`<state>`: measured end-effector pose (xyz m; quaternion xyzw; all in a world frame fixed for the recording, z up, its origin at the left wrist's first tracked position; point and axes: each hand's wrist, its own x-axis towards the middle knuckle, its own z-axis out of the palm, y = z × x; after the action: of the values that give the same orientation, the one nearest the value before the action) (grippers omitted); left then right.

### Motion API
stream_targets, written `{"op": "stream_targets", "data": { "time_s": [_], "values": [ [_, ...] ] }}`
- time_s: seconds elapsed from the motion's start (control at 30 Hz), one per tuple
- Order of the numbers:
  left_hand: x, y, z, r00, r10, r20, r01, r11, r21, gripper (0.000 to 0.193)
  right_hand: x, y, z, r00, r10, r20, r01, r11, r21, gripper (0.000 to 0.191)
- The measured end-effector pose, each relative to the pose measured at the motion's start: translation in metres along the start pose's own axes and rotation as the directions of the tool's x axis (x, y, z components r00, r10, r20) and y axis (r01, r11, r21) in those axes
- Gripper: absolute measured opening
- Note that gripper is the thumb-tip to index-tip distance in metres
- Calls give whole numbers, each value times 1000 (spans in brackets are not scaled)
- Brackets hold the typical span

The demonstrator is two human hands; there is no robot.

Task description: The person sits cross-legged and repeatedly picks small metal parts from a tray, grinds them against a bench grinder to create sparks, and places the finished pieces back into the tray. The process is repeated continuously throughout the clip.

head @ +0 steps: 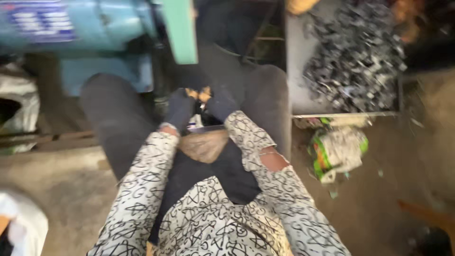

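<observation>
The view is blurred. Both hands wear dark gloves and meet close together above the person's lap: the left hand [179, 110] and the right hand [221, 103] pinch a small orange-tan piece [199, 94] between their fingers. Right of the hands a grey tray [296, 71] holds a heap of dark metal scraps [355, 57]. Below the tray lies a crumpled green-and-white bag [339, 151] on the floor.

Both forearms, in white sleeves with black scribble print, reached forward between the knees. The left hand [180, 110] and right hand [221, 102], dark-gloved, were close together, fingers curled. The right sleeve was torn near the elbow.
</observation>
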<state>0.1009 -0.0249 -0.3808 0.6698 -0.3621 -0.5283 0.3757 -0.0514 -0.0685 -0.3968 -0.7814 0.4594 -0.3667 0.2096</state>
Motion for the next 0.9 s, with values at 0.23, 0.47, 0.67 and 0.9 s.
{"op": "stream_targets", "data": {
  "time_s": [0.23,0.47,0.67,0.9],
  "values": [
    [15,0,-12,981,186,-46,-185,854,-487,23,10,0,21,742,467,481,-631,245,736,20],
    [13,18,10,945,310,-104,-326,870,-370,29,35,-23,11,939,343,14,-248,648,720,16],
    [24,19,45,931,120,-346,-180,973,-145,29,71,-10,7,865,458,204,-426,458,780,22],
    [16,1,18,827,436,-355,-504,855,-123,22,37,-16,-6,959,240,151,-283,846,452,14]
  ]
}}
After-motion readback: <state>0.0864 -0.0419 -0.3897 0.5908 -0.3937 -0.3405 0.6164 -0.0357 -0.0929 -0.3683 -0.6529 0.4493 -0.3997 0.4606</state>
